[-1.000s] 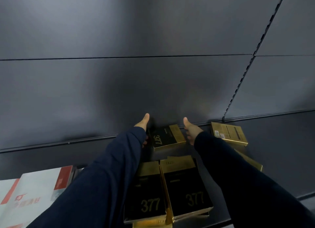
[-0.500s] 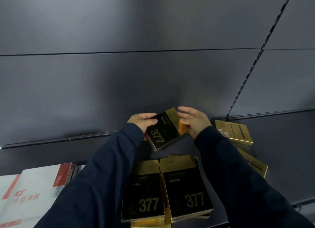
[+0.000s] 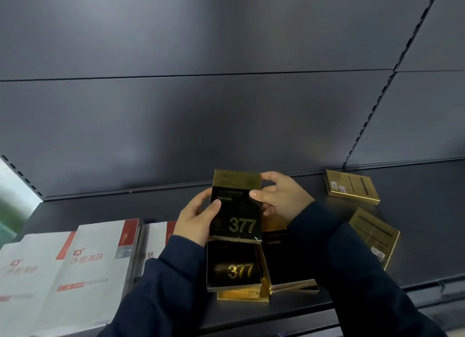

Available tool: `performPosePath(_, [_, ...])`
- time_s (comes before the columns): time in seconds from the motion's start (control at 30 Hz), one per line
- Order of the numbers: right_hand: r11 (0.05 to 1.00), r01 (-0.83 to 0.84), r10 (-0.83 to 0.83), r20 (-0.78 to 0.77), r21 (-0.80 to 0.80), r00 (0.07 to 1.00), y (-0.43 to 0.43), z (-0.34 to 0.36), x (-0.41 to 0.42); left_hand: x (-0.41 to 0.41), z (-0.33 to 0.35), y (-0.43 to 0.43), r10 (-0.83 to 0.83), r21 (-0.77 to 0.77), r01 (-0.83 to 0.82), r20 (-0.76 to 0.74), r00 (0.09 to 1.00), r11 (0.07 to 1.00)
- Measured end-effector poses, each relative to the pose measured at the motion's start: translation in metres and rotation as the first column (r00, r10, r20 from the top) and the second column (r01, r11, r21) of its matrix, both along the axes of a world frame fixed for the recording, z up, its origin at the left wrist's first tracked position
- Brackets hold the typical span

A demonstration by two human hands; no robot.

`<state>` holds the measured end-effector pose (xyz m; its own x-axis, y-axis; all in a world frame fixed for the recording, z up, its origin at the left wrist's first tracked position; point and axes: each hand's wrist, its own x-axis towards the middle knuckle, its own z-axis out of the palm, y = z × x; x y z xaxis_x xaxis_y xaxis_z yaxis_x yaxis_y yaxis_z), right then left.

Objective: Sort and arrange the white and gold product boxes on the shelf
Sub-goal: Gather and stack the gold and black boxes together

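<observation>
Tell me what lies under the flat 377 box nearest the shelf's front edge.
A gold box lies under that 377 box; only its front edge shows. Whether more are stacked beneath is hidden.

Arms forward; left hand [image 3: 198, 218], right hand [image 3: 281, 198] grip box [image 3: 236, 210] sides

Strip of shelf [image 3: 105, 205] left open behind white boxes [image 3: 83, 261], front centre filled by stacked gold boxes [image 3: 234, 271], right side narrowed by two loose gold boxes [image 3: 352, 187] (set askew), rear closed by back panel [image 3: 226, 110].
</observation>
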<state>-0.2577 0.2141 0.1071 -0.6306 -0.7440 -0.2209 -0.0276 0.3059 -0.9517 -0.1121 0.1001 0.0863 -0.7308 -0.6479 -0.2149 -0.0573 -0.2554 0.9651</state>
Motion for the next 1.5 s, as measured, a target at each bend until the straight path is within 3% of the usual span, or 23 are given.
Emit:
performPosePath(0.1, [0.995,-0.008,0.025,-0.171,0.100,0.985,-0.004,-0.005,0.009,0.012,-0.013,0.002,-0.043,-0.261,0.078,0.137,0.990,0.962])
performPosePath(0.2, [0.944,0.027,0.103,-0.371,0.330,0.923,-0.009,-0.020,0.016,0.021,-0.026,0.002,0.003,-0.476,0.171,0.344,0.939,0.863])
performPosePath(0.33, [0.827,0.141,0.221,-0.545,0.545,0.809,-0.011,-0.027,0.030,0.026,-0.040,0.004,0.088,-0.610,0.303,0.527,0.845,0.732])
performPosePath(0.47, [0.800,0.171,0.239,-0.567,0.575,0.788,-0.009,-0.025,0.036,0.025,-0.036,0.009,0.159,-0.638,0.284,0.545,0.823,0.716])
performPosePath(0.57, [0.842,0.217,0.082,-0.516,0.493,0.853,0.002,-0.019,0.029,0.017,-0.021,0.008,0.087,-0.609,0.252,0.471,0.878,0.752])
performPosePath(0.67, [0.872,0.268,-0.075,-0.430,0.410,0.900,0.023,-0.015,0.006,0.003,0.001,0.012,0.011,-0.551,0.160,0.295,0.956,0.819])
performPosePath(0.8, [0.851,0.408,-0.272,-0.387,0.331,0.881,0.064,-0.018,-0.046,-0.024,0.013,0.030,-0.090,-0.468,0.164,0.177,0.980,0.868])
performPosePath(0.93, [0.681,0.498,-0.208,-0.510,0.537,0.835,0.100,-0.032,-0.114,-0.058,0.009,0.054,-0.155,-0.468,0.282,0.291,0.944,0.838])
performPosePath(1.03, [0.626,0.432,-0.021,-0.540,0.649,0.841,0.114,-0.045,-0.154,-0.084,0.013,0.081,-0.166,-0.486,0.348,0.379,0.910,0.802])
performPosePath(1.1, [0.588,0.393,0.102,-0.547,0.707,0.831,0.124,-0.051,-0.178,-0.100,0.017,0.104,-0.173,-0.526,0.429,0.465,0.868,0.735])
performPosePath(1.2, [0.555,0.363,0.186,-0.537,0.749,0.823,0.139,-0.063,-0.215,-0.127,0.016,0.147,-0.150,-0.587,0.623,0.655,0.741,0.516])
performPosePath(1.3, [0.597,0.291,0.249,-0.518,0.747,0.818,0.145,-0.073,-0.242,-0.152,0.004,0.196,-0.140,-0.529,0.779,0.790,0.597,0.338])
performPosePath(1.4, [0.647,0.227,0.303,-0.518,0.728,0.800,0.145,-0.068,-0.251,-0.170,-0.017,0.234,-0.130,-0.449,0.840,0.854,0.504,0.305])
performPosePath(1.5, [0.747,0.238,0.196,-0.547,0.621,0.814,0.144,-0.068,-0.250,-0.181,-0.037,0.255,-0.096,-0.350,0.886,0.914,0.394,0.305])
